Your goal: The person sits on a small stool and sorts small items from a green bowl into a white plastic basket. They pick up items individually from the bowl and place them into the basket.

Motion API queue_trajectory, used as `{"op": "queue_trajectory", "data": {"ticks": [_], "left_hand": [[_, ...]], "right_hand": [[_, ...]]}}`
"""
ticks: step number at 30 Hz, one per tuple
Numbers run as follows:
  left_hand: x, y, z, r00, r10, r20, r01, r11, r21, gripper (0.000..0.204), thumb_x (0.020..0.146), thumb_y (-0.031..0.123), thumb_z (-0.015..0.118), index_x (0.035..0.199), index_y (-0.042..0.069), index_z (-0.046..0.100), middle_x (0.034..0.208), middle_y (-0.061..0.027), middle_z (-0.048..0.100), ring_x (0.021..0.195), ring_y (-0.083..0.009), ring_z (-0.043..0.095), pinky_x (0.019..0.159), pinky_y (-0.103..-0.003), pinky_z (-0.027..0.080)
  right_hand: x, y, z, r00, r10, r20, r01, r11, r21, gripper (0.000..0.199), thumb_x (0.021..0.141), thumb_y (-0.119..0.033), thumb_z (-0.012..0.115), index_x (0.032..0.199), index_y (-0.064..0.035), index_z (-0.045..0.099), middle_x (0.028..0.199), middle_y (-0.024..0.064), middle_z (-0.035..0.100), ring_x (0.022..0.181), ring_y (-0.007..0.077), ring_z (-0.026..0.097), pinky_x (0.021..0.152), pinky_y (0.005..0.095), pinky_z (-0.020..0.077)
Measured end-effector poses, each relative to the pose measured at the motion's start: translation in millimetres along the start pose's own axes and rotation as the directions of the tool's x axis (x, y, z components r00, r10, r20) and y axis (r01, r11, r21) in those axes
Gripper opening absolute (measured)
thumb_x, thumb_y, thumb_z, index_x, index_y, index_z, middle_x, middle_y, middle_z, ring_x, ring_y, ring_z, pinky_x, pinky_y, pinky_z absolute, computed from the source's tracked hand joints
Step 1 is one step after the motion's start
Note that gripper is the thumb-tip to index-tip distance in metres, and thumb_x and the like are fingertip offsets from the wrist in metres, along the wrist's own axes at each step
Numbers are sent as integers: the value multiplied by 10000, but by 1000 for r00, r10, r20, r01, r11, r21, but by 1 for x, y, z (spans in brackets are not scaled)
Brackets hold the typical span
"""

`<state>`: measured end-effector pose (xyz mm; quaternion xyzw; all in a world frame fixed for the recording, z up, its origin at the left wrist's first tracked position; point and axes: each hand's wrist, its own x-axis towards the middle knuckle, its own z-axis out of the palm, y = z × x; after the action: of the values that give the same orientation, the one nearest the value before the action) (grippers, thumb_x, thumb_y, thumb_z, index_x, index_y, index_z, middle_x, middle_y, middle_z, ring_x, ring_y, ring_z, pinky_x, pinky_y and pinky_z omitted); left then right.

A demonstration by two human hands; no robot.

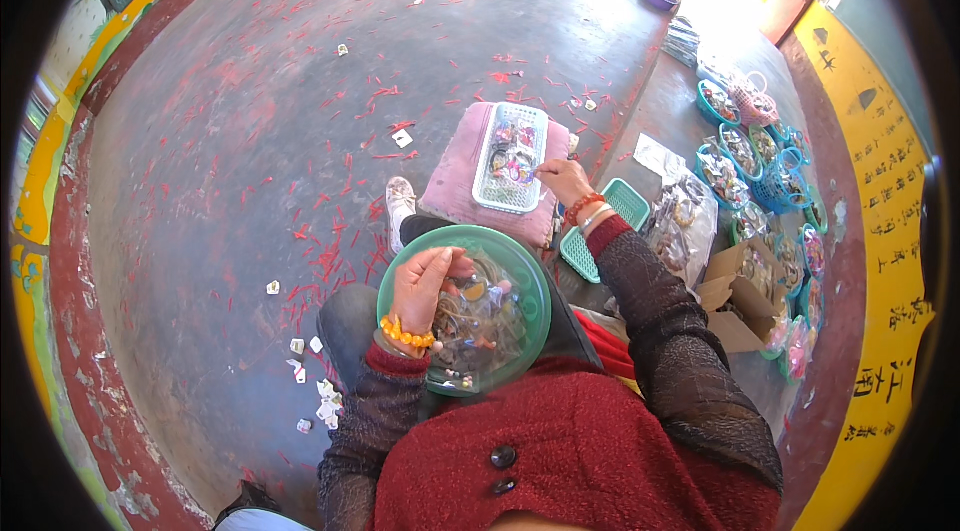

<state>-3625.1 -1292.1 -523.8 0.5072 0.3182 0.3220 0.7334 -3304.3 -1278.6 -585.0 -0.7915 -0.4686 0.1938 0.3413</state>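
A translucent green basin [535,336] rests on my lap, filled with small clear packets and little trinkets. Over its left side is my left hand [425,283], fingers curled in and thumb against them; anything in the grip is too small to make out. My right hand [567,181] reaches forward to the right edge of a pale blue plastic basket [508,196], its thumb and fingertips pinched on something I cannot identify. Small colourful pieces [520,156] lie inside that basket, which stands on a pink cushioned seat [455,171].
Two green trays [625,203] are to the right of the seat. Beyond my right arm stand a cardboard box [740,331], a clear bag of packets [680,226] and several filled baskets [780,186]. White paper scraps [328,401] and red bits [335,261] litter the floor.
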Motion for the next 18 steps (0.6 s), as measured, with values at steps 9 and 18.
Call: {"op": "queue_trajectory", "data": {"ticks": [9,18], "left_hand": [[1,-3,-1,1000,-9,4,9,999,50,251,922,198,481,998,-1,613,873,-92,662,774,-137,632,605,-215,461],[3,-2,4,1000,-19,14,18,998,62,241,923,185,476,993,2,615,869,-85,662,774,-128,627,614,-213,459]], "right_hand": [[49,42,64,962,-194,193,256,887,-385,198,775,-268,536,823,-177,705,888,40,661,947,236,569,901,388,374],[64,87,92,977,-178,117,213,828,-519,238,796,-292,514,975,-251,664,1148,122,552,1234,347,372,1007,431,294]]}}
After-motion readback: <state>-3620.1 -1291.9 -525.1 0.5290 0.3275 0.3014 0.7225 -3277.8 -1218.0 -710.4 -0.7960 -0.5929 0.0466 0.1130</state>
